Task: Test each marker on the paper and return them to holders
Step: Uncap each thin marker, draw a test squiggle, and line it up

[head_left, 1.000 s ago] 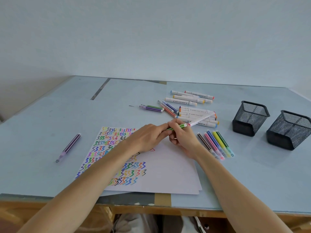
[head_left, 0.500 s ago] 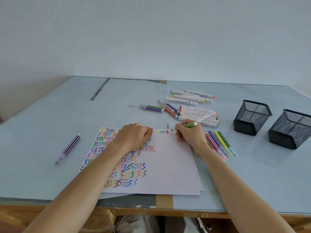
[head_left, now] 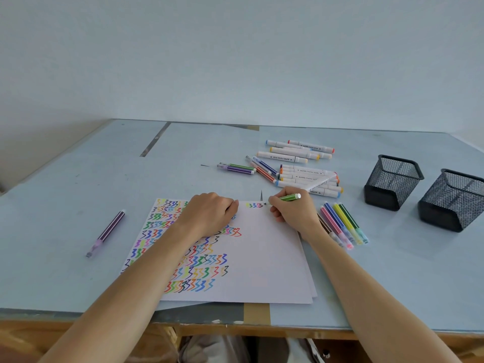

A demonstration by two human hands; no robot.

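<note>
On the table (head_left: 78, 179): a blue-grey top that carries everything here, with the paper near the front edge.
Paper (head_left: 262, 258): a white sheet, its left part already filled with many rows of coloured zigzag test marks; a new short row of marks (head_left: 254, 205) stands at the top edge, and the right part is bare.
Holders (head_left: 392, 182): two black mesh cups at the right, well apart from the paper; I see no marker in them, so I judge that returning has not begun.
White markers (head_left: 306, 176): a pile of thick ones behind the paper, some in a second group further back.
Striped markers (head_left: 340, 224): a row of thin ones just beside the right wrist; some more lie near the white pile, and one purple marker (head_left: 107, 233) lies alone at the left.
Left hand (head_left: 209, 214): rests on the paper with fingers curled under; if it holds a cap I cannot tell.
Right hand (head_left: 290, 210): fingers pinch the green marker (head_left: 289, 197), its tip down at the end of the new row.
Progress: many colours are tested, but the markers outside the cups suggest much is left.
</note>
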